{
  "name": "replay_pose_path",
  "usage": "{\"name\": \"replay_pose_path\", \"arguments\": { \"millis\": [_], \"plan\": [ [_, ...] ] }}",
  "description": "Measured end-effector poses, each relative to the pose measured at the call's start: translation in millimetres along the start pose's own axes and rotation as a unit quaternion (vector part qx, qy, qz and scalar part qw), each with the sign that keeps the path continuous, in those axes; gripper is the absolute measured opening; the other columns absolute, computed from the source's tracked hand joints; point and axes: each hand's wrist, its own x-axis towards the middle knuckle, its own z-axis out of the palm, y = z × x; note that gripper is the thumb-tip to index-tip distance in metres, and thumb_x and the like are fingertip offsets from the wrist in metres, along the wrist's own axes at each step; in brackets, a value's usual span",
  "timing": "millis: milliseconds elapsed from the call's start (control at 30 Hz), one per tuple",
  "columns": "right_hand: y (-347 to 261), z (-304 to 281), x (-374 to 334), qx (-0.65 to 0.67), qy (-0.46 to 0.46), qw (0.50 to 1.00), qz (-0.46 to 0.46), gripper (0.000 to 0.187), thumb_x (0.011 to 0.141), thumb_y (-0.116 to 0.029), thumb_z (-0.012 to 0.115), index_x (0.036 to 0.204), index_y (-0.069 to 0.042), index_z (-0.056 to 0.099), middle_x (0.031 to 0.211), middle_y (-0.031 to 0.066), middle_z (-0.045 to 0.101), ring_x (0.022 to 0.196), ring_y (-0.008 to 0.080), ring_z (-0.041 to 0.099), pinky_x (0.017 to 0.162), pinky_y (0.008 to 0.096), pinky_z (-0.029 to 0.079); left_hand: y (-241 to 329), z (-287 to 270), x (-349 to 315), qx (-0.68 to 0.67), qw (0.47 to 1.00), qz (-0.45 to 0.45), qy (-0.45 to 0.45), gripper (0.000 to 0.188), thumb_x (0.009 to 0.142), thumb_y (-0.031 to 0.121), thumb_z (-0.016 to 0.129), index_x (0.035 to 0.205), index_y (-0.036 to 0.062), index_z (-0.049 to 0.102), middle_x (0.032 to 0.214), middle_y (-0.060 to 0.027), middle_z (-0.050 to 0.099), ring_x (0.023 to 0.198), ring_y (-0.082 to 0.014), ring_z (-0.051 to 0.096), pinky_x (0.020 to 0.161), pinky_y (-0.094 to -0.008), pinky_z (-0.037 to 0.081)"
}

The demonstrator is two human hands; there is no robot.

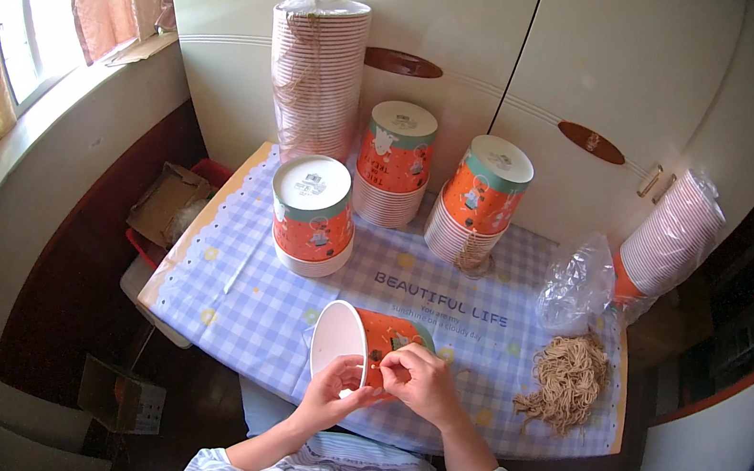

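Observation:
An orange paper bucket (383, 328) with a green base band and white inside lies on its side near the table's front edge, its mouth facing left. My left hand (335, 395) grips it at the rim, fingers inside the mouth and thumb outside. My right hand (419, 384) is closed in a pinch against the printed side. Whatever lies between those fingertips is too small to make out. To the right sits a loose heap of brown twine (566, 380). A crumpled clear plastic bag (577, 285) is just behind the heap.
Behind the bucket stand three upside-down bucket stacks: a left one (312, 231), a middle one (395, 163) and a right one (481, 197). Plastic-wrapped stacks rise at the back left (314, 82) and far right (670, 240). A checked cloth (236, 312) covers the table before cream cabinets (613, 66).

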Motion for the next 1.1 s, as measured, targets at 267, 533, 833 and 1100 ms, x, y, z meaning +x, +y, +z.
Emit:
{"name": "replay_pose_path", "arguments": {
  "millis": [267,533,833,1100],
  "plan": [
    [0.3,0.1,-0.2,-0.017,0.000,1.000,-0.011,0.010,0.066,-0.003,0.063,0.075,-0.003,0.059,0.069,0.0068,0.057,0.062,0.0183,0.058,0.057,0.0271,0.049,-0.6,0.9,-0.7,0.004,1.000,-0.006,-0.016,0.037,0.079,0.000,0.058,0.112,-0.0006,0.042,0.092,-0.0103,0.059,0.083,-0.0126,0.058,0.073,-0.0250,0.047],
    [-0.6,-2.1,-0.8,-0.030,0.003,0.999,-0.023,0.009,0.066,-0.005,0.064,0.074,-0.003,0.060,0.070,0.0068,0.057,0.061,0.0190,0.058,0.056,0.0283,0.049,2.4,3.9,-1.6,-0.016,1.000,0.000,-0.004,0.032,0.082,-0.001,0.054,0.112,-0.0021,0.044,0.093,-0.0100,0.059,0.088,-0.0120,0.056,0.075,-0.0242,0.046],
    [-1.3,-3.7,-3.8,-0.026,-0.004,1.000,-0.013,0.009,0.066,-0.004,0.064,0.075,-0.003,0.060,0.070,0.0070,0.058,0.062,0.0192,0.059,0.056,0.0288,0.048,5.0,2.7,2.4,0.197,0.979,0.052,0.012,0.017,0.082,0.002,0.053,0.098,-0.0013,0.055,0.083,-0.0096,0.063,0.080,-0.0139,0.061,0.064,-0.0252,0.048],
    [2.2,2.6,-11.3,0.026,0.002,0.999,0.018,0.011,0.068,-0.004,0.064,0.077,-0.002,0.060,0.074,0.0085,0.059,0.066,0.0200,0.060,0.060,0.0268,0.048,36.0,2.6,13.0,0.439,0.892,0.106,-0.012,0.008,0.076,0.009,0.058,0.083,0.0054,0.057,0.065,-0.0124,0.060,0.058,-0.0279,0.061,0.050,-0.0347,0.048]
  ]
}}
